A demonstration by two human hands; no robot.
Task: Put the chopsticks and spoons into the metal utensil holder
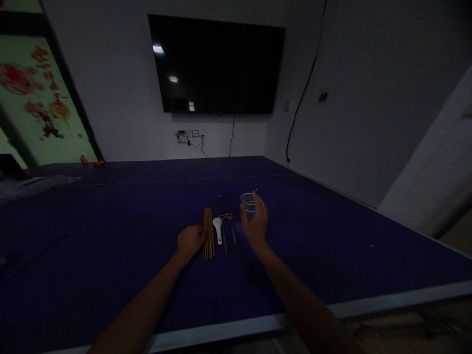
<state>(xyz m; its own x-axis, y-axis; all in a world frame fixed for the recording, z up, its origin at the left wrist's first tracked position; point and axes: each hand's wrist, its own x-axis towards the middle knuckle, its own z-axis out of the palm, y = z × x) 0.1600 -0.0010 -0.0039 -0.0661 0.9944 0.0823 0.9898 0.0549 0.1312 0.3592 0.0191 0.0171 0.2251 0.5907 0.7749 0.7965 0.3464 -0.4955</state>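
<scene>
A bundle of several brown chopsticks (pixel 208 236) lies lengthwise on the purple-blue tabletop. My left hand (pixel 191 240) rests in a loose fist at its left side, fingertips against the outermost chopstick; I see nothing held inside. Right of the chopsticks lies a white soup spoon (pixel 218 229), bowl end away from me. Two dark metal utensils with round heads, one (pixel 224 236) beside the spoon and another (pixel 232 231) further right, lie next to it. My right hand (pixel 257 223) has thumb and fingers around a clear plastic cup (pixel 248 200), which stands upright and is partly hidden by the hand.
The wide table (pixel 147 295) has a pale front edge and reaches the wall. A television (pixel 221 69) hangs there above sockets and cables. Clear plastic wrapping (pixel 40 184) and small orange objects (pixel 84 160) lie at the far left. A cable (pixel 300 105) runs down the right wall.
</scene>
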